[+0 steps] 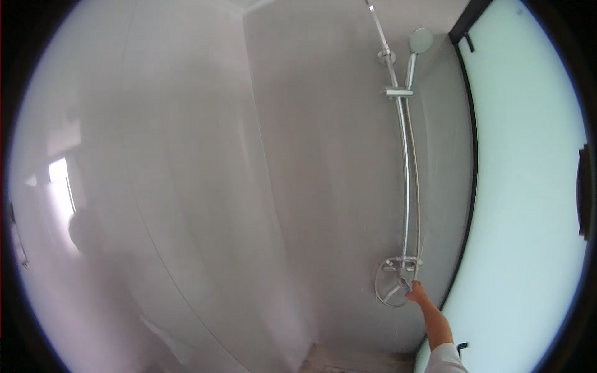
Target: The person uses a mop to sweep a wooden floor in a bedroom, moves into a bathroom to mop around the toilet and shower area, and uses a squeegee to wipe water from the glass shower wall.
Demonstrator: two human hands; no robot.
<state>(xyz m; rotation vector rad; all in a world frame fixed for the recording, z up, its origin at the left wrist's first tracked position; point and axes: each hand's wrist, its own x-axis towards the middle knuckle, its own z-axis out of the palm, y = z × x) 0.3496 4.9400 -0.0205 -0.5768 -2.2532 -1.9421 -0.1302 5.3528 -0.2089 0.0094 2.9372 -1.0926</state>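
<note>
My right hand [416,291] reaches in from the lower right, with a white sleeve [445,359] on the arm. Its fingers are closed at the lever [405,284] of a chrome shower mixer tap [405,262] low on the grey wall. Detail of the fingers is small from here. From the mixer a chrome riser pipe [406,180] runs up to a sliding bracket [398,92], which carries a round hand shower [421,41]. A flexible shower hose [416,174] hangs beside the pipe and loops below the mixer. My left hand is out of view.
A frosted glass panel [528,155] in a black frame [474,143] stands close on the right of my arm. Glossy grey wall panels [186,155] meet in a corner left of the shower. A strip of brownish floor [348,360] shows at the bottom.
</note>
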